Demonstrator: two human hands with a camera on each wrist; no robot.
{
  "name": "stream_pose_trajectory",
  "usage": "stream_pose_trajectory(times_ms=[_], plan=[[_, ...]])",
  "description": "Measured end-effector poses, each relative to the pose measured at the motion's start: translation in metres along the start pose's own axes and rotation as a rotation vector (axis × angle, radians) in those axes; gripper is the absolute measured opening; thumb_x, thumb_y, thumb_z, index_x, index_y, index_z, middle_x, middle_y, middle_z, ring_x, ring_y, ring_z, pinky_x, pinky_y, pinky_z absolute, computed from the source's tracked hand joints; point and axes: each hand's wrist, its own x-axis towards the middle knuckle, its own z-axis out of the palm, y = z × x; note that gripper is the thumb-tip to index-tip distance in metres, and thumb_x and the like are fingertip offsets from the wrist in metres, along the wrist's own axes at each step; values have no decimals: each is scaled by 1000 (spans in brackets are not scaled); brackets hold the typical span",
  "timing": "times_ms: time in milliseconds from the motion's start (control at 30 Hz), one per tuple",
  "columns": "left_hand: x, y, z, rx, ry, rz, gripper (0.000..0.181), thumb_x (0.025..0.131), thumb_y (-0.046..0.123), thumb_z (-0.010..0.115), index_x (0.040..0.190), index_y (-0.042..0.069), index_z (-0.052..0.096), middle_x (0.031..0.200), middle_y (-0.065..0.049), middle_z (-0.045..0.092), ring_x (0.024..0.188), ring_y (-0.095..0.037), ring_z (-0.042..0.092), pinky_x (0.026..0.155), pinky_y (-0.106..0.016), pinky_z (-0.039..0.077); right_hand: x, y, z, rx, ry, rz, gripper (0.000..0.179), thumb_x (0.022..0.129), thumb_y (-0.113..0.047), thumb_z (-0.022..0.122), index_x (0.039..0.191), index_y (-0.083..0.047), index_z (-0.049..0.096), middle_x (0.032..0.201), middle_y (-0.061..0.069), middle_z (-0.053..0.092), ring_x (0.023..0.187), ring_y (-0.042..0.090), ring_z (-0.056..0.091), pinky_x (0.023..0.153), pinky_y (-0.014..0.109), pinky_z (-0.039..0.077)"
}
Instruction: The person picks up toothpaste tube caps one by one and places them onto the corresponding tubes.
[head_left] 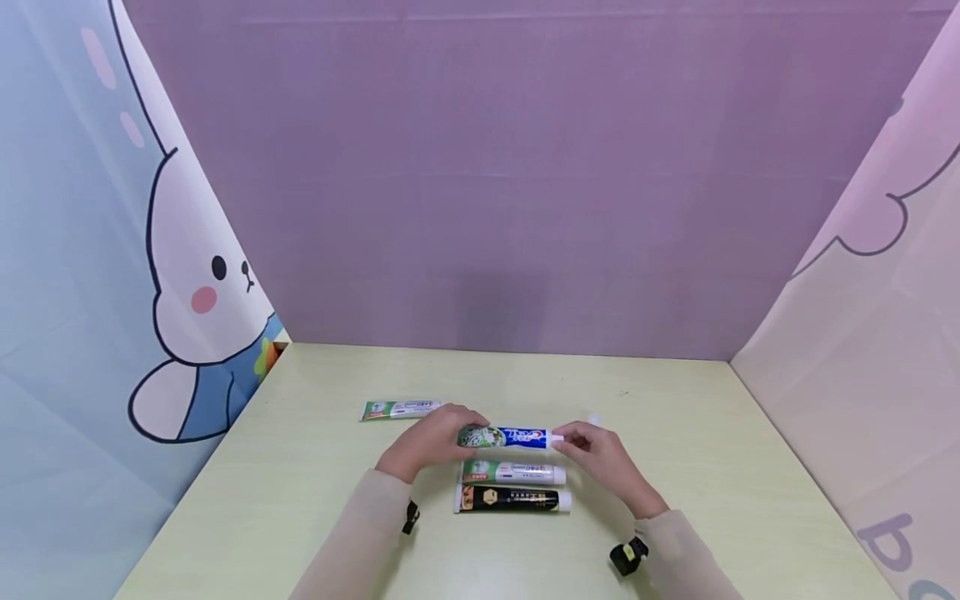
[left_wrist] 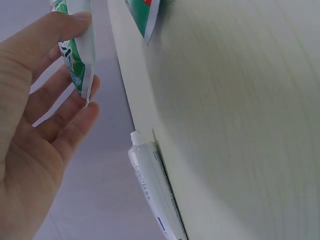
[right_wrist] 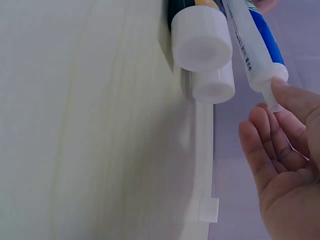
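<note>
My left hand (head_left: 438,435) grips the flat end of a blue, green and white toothpaste tube (head_left: 521,437), thumb on the near face. At its other end, the thumb and fingertips of my right hand (right_wrist: 290,145) pinch the narrow white tip (right_wrist: 271,100). The tube is held level above the table. Just in front of it lies a green-and-white toothpaste tube (head_left: 525,473), and nearer still a black one (head_left: 513,500); both wear wide white caps. Beyond my left wrist rests another green-and-white tube (head_left: 397,408), its bare nozzle (left_wrist: 136,137) showing in the left wrist view.
A small white cap (head_left: 593,419) lies on the pale wooden table (head_left: 712,467), just past my right hand. A purple backdrop (head_left: 510,192) rises behind the table's far edge. Printed cloth panels stand on both sides, with a rabbit (head_left: 202,275) on the left one.
</note>
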Motion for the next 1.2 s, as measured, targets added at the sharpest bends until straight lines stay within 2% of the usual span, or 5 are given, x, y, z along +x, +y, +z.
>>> stream_pose_trajectory(times_ms=[267, 567, 767, 1200], plan=[[3, -3, 9, 2, -15, 11, 43, 88, 21, 79, 128, 10, 68, 125, -3, 67, 116, -20, 61, 106, -38, 44, 1, 4, 3, -52, -21, 4, 19, 96, -24, 69, 110, -11, 74, 89, 0, 68, 75, 13, 56, 65, 25, 50], [5, -5, 13, -12, -38, -1, 43, 89, 20, 78, 130, 9, 67, 125, -4, 67, 117, -21, 61, 103, -36, 46, 2, 4, 4, -64, -48, 26, 13, 96, -12, 68, 107, -7, 74, 82, 1, 65, 69, 11, 50, 60, 24, 45], [7, -6, 16, -13, -59, 2, 42, 91, 19, 76, 130, 9, 67, 125, -3, 68, 117, -20, 61, 102, -34, 47, 2, 7, 5, -53, -81, 67, 13, 98, -16, 67, 108, -10, 73, 79, 1, 62, 66, 12, 49, 57, 25, 43], [7, -4, 19, -44, -129, -48, 43, 95, 21, 71, 136, 8, 63, 130, -5, 65, 121, -21, 59, 104, -34, 45, 3, 8, 7, -59, -103, 77, 13, 98, -14, 66, 107, -7, 73, 82, 1, 64, 68, 14, 50, 59, 26, 45]])
